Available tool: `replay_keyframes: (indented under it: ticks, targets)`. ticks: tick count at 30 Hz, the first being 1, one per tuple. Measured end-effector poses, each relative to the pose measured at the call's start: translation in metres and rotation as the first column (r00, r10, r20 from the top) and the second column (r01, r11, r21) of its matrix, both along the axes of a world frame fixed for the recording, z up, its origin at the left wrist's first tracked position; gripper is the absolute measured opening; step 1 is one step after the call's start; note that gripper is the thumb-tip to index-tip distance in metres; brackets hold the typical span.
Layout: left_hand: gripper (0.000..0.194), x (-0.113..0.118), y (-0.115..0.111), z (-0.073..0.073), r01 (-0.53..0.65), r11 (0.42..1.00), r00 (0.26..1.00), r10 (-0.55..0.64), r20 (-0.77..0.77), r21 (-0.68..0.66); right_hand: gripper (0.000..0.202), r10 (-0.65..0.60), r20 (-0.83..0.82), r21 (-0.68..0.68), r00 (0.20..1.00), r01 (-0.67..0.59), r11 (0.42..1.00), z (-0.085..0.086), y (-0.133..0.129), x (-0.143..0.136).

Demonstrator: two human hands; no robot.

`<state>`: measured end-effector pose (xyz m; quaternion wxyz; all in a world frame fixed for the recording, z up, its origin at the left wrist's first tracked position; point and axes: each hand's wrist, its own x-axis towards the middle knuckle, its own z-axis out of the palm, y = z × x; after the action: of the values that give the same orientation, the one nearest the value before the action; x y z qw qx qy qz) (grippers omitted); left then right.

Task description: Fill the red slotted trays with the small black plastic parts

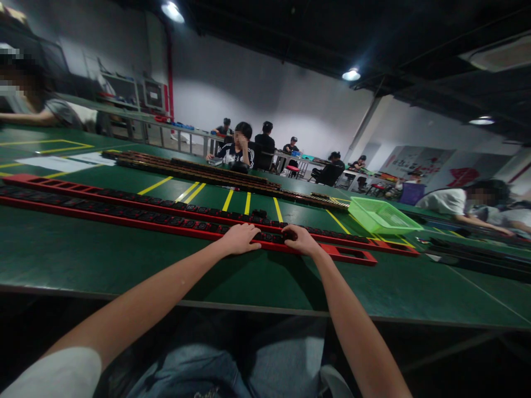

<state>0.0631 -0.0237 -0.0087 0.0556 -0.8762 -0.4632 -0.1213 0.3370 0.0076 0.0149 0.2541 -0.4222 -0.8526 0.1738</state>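
Note:
Across the green table in front of me lies a long red tray strip [141,223] with a row of small black parts [188,224] set in it. My left hand [240,239] lies over this strip, fingers stretched out across the row and thumb at the near edge. To its right, my right hand [302,240] curls its fingers and thumb round a small black part [289,235] at the strip; its exact kind is too dark to make out. A second red strip [398,248] runs just behind, also lined with black parts, with one small black piece [259,214] standing higher.
A stack of long brown strips [199,172] lies farther back. At its right end stands a light green basket [384,215]. White papers [58,163] lie at the left. Co-workers sit around, one person's arm [483,224] resting on the table at right.

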Motion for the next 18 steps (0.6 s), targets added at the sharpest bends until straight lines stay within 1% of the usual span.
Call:
replay_keyframes:
  ticks: [8,14,18]
  targets:
    - [0.059,0.001,0.000,-0.001,-0.001,1.000,1.000,0.001,0.001,0.005,0.035,0.014,0.013,0.003,1.000,-0.014,1.000,-0.001,0.002,0.001]
    - [0.060,0.000,-0.002,0.002,-0.009,1.000,1.000,0.009,-0.011,-0.008,0.035,-0.014,0.041,0.003,0.999,0.014,1.000,0.005,-0.003,-0.001]
    - [0.060,0.000,-0.001,0.001,0.000,1.000,1.000,0.000,-0.001,-0.009,0.034,-0.033,0.038,-0.035,0.999,0.034,0.999,0.009,-0.007,-0.003]
